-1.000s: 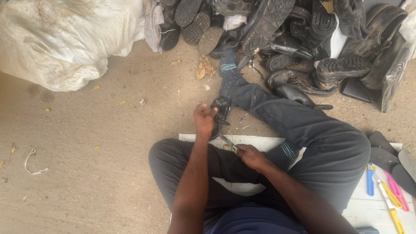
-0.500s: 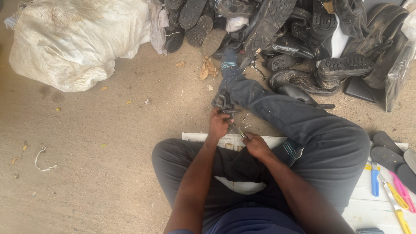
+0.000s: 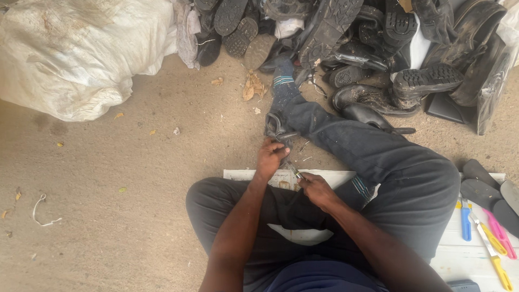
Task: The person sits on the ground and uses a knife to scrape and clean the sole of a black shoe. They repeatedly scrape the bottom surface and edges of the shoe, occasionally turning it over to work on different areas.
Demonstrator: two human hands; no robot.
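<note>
I sit on a white board (image 3: pixel 243 175) on the ground, one leg folded and the other stretched toward a pile of shoes. My left hand (image 3: pixel 270 157) grips a small dark piece of shoe material (image 3: pixel 277 128) lying beside my outstretched leg. My right hand (image 3: pixel 316 189) holds a thin metal tool (image 3: pixel 294 171) whose tip points at that piece, just below my left hand. The two hands are close together, almost touching. The working end of the tool is partly hidden by my fingers.
A heap of dark shoes and soles (image 3: pixel 367 48) fills the far side. A large white sack (image 3: pixel 81 54) lies far left. Coloured cutters (image 3: pixel 486 232) and flat soles (image 3: pixel 486 186) lie at my right. Dry leaves (image 3: pixel 253 86) and a white cord (image 3: pixel 40 211) dot the dirt floor.
My left hand slid down from the dark piece toward my right hand. The right hand rose slightly with the tool, so the hands are closer together. The view shifted a little.
</note>
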